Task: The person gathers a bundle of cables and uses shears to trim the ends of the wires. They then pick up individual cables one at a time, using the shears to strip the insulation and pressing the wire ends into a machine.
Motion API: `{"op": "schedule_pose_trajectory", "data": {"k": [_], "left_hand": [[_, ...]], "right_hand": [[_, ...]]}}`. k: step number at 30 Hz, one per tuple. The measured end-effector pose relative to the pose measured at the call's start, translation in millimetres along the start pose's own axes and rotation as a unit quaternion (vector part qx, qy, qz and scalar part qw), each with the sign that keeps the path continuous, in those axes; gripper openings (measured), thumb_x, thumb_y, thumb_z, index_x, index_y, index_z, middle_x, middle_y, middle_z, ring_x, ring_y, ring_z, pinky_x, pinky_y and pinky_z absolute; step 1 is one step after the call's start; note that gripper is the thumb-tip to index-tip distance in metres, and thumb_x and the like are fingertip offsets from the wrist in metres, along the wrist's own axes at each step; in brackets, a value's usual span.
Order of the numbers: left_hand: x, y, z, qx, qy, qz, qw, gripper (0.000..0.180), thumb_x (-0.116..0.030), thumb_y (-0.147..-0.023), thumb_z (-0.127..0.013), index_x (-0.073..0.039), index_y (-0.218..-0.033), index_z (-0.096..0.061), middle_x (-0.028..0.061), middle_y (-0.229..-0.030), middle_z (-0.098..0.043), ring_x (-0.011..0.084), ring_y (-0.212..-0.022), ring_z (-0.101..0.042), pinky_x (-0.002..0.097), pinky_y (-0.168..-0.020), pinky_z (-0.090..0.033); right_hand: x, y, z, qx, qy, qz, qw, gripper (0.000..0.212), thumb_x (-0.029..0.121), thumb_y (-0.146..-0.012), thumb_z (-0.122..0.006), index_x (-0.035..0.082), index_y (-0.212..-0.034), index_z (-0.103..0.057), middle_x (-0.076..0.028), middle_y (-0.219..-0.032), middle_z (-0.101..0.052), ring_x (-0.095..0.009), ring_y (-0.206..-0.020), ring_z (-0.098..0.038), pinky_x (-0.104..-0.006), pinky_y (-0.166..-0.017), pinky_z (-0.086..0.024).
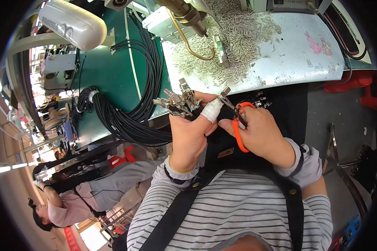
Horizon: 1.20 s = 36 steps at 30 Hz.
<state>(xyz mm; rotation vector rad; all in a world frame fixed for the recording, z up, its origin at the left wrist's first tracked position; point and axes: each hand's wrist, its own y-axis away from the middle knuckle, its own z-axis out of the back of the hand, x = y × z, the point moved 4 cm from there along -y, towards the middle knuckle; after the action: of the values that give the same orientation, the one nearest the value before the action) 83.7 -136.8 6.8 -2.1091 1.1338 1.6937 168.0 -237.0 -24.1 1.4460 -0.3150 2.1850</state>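
My left hand (186,136) is closed around a bunch of black cables whose ends carry bare metal connectors (181,102), fanned out above the fingers. White tape wraps its thumb, and one single connector (225,92) stands out at the thumb's tip. In my right hand (264,131) is a pair of scissors (238,138) with orange handles. The dark blades point up and left, close to that single connector; whether they touch it I cannot tell. Long black cables (125,131) run from the left hand to the left in a thick bundle.
Many small metal parts (249,39) lie heaped on the pale worktop (297,69). Over them hangs a machine head (192,21) with a bent copper tube. More connectors (262,100) lie on my dark apron. A green bench (113,79) extends left; another person (77,194) stands beyond.
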Motion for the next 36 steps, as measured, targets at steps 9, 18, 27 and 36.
{"op": "schedule_pose_trajectory", "data": {"k": [9, 18, 27, 36], "left_hand": [[-1.8, -1.1, -1.8, -0.029, -0.088, -0.020, 0.996, 0.011, 0.003, -0.072, -0.061, 0.002, -0.083, -0.058, 0.0009, -0.065, -0.052, 0.0033, -0.046, -0.040, 0.0177, -0.039, -0.026], [-6.2, -21.7, 1.7, 0.015, -0.102, 0.016, 0.995, 0.009, -0.004, -0.076, -0.058, 0.000, -0.084, -0.057, -0.0005, -0.059, -0.048, 0.0028, -0.043, -0.036, 0.0176, -0.038, -0.025], [-5.5, -67.6, -2.2, 0.081, 0.028, 0.089, 0.992, 0.010, -0.006, -0.079, -0.054, -0.001, -0.088, -0.051, -0.0042, -0.053, -0.036, 0.0046, -0.040, -0.029, 0.0196, -0.036, -0.022], [-7.1, -80.2, -4.9, 0.065, 0.014, 0.096, 0.993, 0.011, -0.005, -0.078, -0.055, 0.001, -0.087, -0.051, -0.0030, -0.055, -0.040, 0.0044, -0.041, -0.031, 0.0194, -0.036, -0.023]], "right_hand": [[-3.4, 7.7, -13.6, 0.119, -0.305, -0.119, 0.937, 0.036, 0.029, -0.078, -0.061, 0.003, -0.059, -0.044, -0.006, -0.042, -0.043, -0.018, -0.037, -0.045, -0.0289, -0.037, -0.033], [-8.2, 22.6, -19.2, -0.012, -0.597, 0.038, 0.801, 0.033, 0.032, -0.087, -0.044, 0.007, -0.065, -0.043, -0.001, -0.039, -0.037, -0.007, -0.030, -0.035, -0.0195, -0.032, -0.027], [-3.4, -20.5, 41.4, -0.093, -0.449, -0.049, 0.887, 0.016, 0.015, -0.086, -0.041, 0.001, -0.088, -0.050, -0.005, -0.065, -0.054, -0.009, -0.036, -0.045, -0.0195, -0.031, -0.030], [10.3, -53.9, 43.0, -0.107, -0.329, -0.062, 0.936, 0.023, 0.019, -0.086, -0.047, 0.003, -0.070, -0.045, -0.004, -0.051, -0.049, -0.007, -0.035, -0.044, -0.0174, -0.031, -0.029]]}}
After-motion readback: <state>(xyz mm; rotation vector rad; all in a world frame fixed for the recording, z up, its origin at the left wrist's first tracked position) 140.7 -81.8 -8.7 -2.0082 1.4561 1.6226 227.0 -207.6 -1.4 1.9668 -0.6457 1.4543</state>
